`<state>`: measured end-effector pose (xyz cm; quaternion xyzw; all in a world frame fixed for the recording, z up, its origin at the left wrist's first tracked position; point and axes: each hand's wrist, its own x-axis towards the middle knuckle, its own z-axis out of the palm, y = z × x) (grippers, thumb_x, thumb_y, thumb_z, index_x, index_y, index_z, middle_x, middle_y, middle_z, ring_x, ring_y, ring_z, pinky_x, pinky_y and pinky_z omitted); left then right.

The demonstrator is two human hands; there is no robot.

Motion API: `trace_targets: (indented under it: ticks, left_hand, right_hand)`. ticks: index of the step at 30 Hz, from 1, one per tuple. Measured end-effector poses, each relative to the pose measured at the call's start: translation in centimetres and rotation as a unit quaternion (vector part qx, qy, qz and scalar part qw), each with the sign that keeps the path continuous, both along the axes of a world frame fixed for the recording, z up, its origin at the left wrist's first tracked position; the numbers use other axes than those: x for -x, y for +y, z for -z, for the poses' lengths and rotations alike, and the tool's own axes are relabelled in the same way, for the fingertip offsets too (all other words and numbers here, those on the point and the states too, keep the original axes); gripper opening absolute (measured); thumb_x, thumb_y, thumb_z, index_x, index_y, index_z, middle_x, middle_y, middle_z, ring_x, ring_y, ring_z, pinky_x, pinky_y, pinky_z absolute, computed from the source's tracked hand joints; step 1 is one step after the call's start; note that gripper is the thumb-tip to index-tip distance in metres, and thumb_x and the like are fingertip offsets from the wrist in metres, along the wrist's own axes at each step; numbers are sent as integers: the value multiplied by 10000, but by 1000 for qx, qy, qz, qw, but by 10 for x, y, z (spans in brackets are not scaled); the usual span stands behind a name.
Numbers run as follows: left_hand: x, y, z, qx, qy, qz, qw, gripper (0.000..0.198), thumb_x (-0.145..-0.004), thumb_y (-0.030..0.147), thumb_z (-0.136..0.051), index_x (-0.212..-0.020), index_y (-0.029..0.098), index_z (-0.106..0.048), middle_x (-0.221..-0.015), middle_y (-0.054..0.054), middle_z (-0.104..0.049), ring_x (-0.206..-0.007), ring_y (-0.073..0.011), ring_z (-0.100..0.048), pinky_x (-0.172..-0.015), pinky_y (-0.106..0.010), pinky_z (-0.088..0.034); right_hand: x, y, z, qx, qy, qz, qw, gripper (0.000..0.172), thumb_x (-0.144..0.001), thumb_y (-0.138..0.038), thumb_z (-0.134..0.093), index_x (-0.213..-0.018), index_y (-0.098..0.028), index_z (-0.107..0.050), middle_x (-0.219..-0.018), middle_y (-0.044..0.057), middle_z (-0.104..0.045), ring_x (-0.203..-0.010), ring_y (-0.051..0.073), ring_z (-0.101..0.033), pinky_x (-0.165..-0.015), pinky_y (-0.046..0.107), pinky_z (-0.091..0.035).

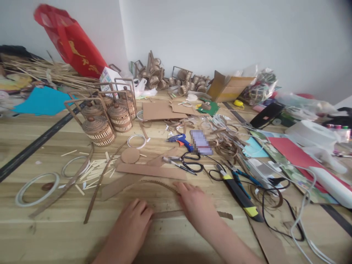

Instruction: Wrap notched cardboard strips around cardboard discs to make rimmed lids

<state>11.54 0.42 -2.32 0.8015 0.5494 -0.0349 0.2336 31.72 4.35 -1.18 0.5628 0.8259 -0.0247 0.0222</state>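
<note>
A narrow brown cardboard strip [165, 215] lies on the table in front of me, with a ridged curved length [158, 184] arching up behind it; whether they are one piece I cannot tell. My left hand [133, 225] is closed with its fingertips on the strip's left end. At the arch's right end, the fingers of my right hand [194, 203] are bent together and grip it; its palm hides part of the straight length. Just beyond lie a flat cardboard piece [151, 171], a cardboard disc [130, 155] and scattered short wooden sticks [96, 168].
Black scissors [194, 163], a blue glue gun [178, 139], a phone [201, 142] and a yellow-and-black utility knife [239, 196] lie ahead and right. Lidded woven baskets [99, 130] with tall handles stand at left. Cables [305, 205] loop along the right side.
</note>
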Motion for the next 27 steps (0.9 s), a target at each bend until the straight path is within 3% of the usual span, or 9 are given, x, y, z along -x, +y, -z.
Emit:
trace_targets:
  ticks: [2,6,9,11,13,15,18,23,27]
  left_hand:
    - [-2,2,-2,18,-7,-3,1000,303,-934,45,-472,-1043,186,-718,-1091,-92,-685,-1084,-283,-600,-948,-458,-488]
    - [-5,5,-4,33,-7,-5,999,282,-925,46,-500,-1042,185,-716,-1108,-88,-687,-1100,-280,-595,-956,-443,-481]
    - [-7,6,-3,32,-9,-11,999,290,-905,34,-511,-1048,182,-715,-1114,-96,-686,-1101,-288,-590,-951,-451,-475]
    - [-6,5,0,33,-23,-21,999,286,-899,34,-515,-1048,179,-711,-1124,-97,-681,-1111,-291,-579,-956,-458,-467]
    - [-3,3,4,29,-41,-30,998,244,-896,58,-544,-1032,179,-707,-1135,-95,-675,-1116,-294,-571,-950,-451,-466]
    - [2,3,5,8,-60,-30,998,189,-892,102,-590,-1018,186,-703,-1127,-88,-674,-1106,-293,-569,-937,-437,-466]
    - [12,11,-4,-59,-84,-18,995,129,-902,155,-621,-994,196,-702,-1043,-64,-687,-1031,-270,-586,-894,-406,-464]
    - [27,71,-32,-208,-27,-24,977,167,-945,221,-571,-878,178,-717,-923,-70,-697,-939,-264,-593,-844,-403,-454]
    - [29,140,-30,-239,24,-72,968,191,-945,214,-560,-871,135,-718,-961,-130,-700,-1012,-294,-593,-903,-438,-454]
  right_hand:
    - [-12,16,-12,-14,-10,2,1000,312,-842,-50,-582,-1094,-215,-660,-946,51,-756,-862,239,-702,-734,322,-452]
    - [-21,35,-31,-74,-21,23,997,236,-893,-166,-597,-1120,-161,-660,-1119,157,-703,-1037,340,-636,-843,432,-432]
    - [-12,28,-32,-52,23,-68,996,108,-886,-186,-632,-977,-213,-684,-973,73,-718,-915,256,-653,-769,355,-441]
    - [-4,14,-22,18,56,-154,986,44,-837,-216,-710,-855,-234,-674,-856,12,-707,-811,200,-656,-693,302,-432]
    - [3,1,-6,61,50,-196,977,229,-723,-366,-826,-816,-226,-671,-869,11,-713,-826,216,-663,-662,301,-428]
    - [5,-7,12,53,34,-197,978,329,-628,-398,-885,-806,-218,-674,-851,10,-712,-780,220,-659,-652,312,-425]
    - [1,-11,32,-25,62,-195,979,343,-579,-308,-921,-791,-233,-662,-820,-15,-700,-738,210,-641,-653,317,-414]
    - [-8,-7,43,-116,135,-174,969,387,-518,-249,-946,-730,-239,-623,-739,-44,-661,-694,195,-603,-646,319,-388]
    - [-10,-10,55,-150,190,-145,959,454,-455,-269,-959,-736,-252,-602,-753,-52,-653,-692,199,-578,-659,330,-372]
